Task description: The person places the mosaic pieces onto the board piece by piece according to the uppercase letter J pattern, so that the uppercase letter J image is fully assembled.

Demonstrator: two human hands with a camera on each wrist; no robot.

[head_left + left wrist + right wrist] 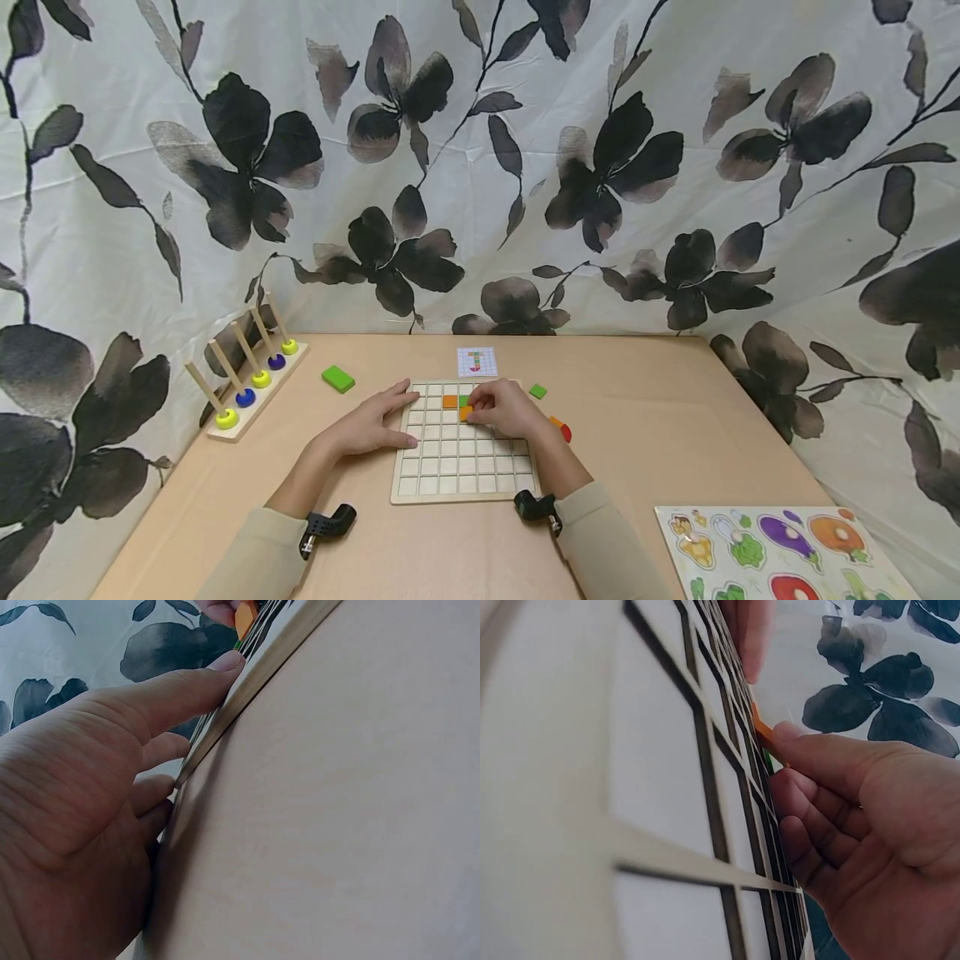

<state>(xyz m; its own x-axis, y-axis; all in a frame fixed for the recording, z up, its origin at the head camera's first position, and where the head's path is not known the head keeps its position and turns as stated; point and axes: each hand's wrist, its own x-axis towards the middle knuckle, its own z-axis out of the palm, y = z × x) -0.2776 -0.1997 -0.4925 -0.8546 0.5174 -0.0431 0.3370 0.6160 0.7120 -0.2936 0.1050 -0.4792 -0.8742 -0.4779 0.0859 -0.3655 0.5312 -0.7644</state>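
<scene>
A pale wooden grid board [467,485] lies flat on the table between both hands. My left hand [375,423] rests at its left edge, fingers extended and spread; the left wrist view shows the thumb [225,666] touching the rim. My right hand [504,408] is over the upper part of the grid, pinching an orange square tile [466,413] between thumb and fingers. In the right wrist view this tile [762,729] is tilted close to the grid. Beside it, another orange tile [450,402] and a green tile [462,401] sit in the board, the green one partly hidden by the fingers.
Behind the board lies a small pattern card [477,362]. A green block [338,379] and a wooden peg stand with rings [255,402] are left. A green tile [537,391] and a red piece [566,433] lie right. A vegetable puzzle [750,575] occupies the front right.
</scene>
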